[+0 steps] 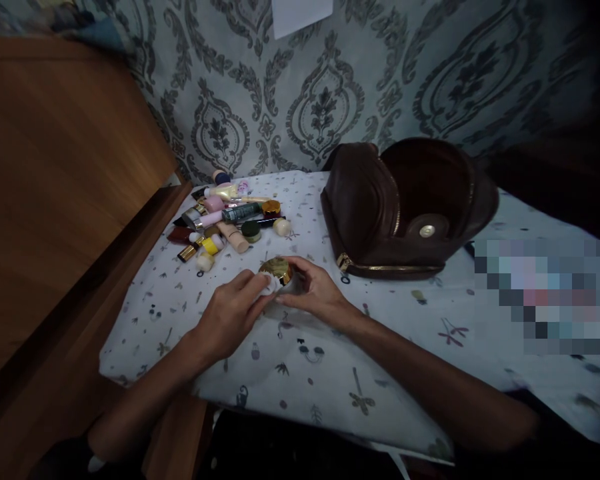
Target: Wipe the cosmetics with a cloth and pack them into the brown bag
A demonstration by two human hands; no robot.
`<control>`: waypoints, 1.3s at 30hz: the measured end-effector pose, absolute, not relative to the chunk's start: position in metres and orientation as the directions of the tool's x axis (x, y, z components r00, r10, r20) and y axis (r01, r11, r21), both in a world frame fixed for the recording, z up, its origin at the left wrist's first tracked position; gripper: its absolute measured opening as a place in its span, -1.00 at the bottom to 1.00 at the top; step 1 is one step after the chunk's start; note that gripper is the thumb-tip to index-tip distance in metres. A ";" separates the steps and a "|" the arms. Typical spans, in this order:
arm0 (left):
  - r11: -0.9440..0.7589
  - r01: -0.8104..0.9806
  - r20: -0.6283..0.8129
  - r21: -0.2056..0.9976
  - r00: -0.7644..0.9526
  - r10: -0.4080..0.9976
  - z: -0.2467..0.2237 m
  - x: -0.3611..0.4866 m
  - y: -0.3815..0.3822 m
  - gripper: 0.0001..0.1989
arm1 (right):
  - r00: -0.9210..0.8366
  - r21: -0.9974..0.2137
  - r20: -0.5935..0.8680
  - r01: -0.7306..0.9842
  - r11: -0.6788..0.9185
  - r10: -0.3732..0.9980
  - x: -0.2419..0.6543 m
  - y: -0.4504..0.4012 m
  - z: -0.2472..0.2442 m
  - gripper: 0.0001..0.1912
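Observation:
Over the middle of the white printed cloth, my right hand (pixel 320 291) is closed around a round gold-lidded jar (pixel 279 268), thumb on the near side and fingers behind. Pinched in my left hand (pixel 230 312) is a small crumpled white tissue (pixel 270 285), which touches the edge of the lid. The jar's body is mostly hidden by my fingers. Just beyond my hands lies a cluster of cosmetics, including a beige tube (pixel 234 237), a dark green round jar (pixel 251 231) and a small cream-coloured jar (pixel 205 261).
A brown leather bag (pixel 363 207) stands unzipped at the back right, its opening showing a dark inside. Wooden furniture (pixel 65 147) borders the left side. Patterned wallpaper (pixel 325 100) rises behind the printed cloth (pixel 300 373). A blurred-out patch covers something at the far right.

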State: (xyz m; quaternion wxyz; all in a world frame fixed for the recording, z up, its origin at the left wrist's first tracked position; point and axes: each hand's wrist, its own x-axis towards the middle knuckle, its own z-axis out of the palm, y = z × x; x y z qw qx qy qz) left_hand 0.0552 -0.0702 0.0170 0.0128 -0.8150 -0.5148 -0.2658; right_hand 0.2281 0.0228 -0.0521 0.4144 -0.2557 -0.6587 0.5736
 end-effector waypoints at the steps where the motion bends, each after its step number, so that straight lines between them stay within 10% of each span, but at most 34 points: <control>1: -0.481 0.852 0.466 0.206 0.347 0.814 0.016 0.056 -0.070 -0.86 | -0.526 -0.965 0.261 -0.140 0.221 0.809 0.228 0.022 -0.051 -0.31; 12: -0.536 0.841 0.522 0.069 0.428 0.738 0.016 0.064 -0.064 -0.81 | -0.551 -0.781 0.512 0.020 0.624 0.658 0.227 0.013 -0.049 -0.52; 27: -0.136 0.562 0.087 0.816 0.113 0.990 0.010 0.025 -0.025 -0.64 | -0.590 -0.833 0.380 0.117 0.540 0.713 0.231 0.008 -0.051 0.00; 33: 0.069 0.379 -0.076 0.923 0.002 0.997 -0.002 0.029 -0.045 -0.61 | -0.491 -0.839 0.410 0.126 0.529 0.768 0.229 0.014 -0.053 -0.18; 39: -0.128 0.559 0.137 0.819 0.026 0.990 0.011 0.046 -0.057 -0.71 | -0.412 -0.868 0.387 0.139 0.477 0.825 0.230 0.011 -0.045 -0.21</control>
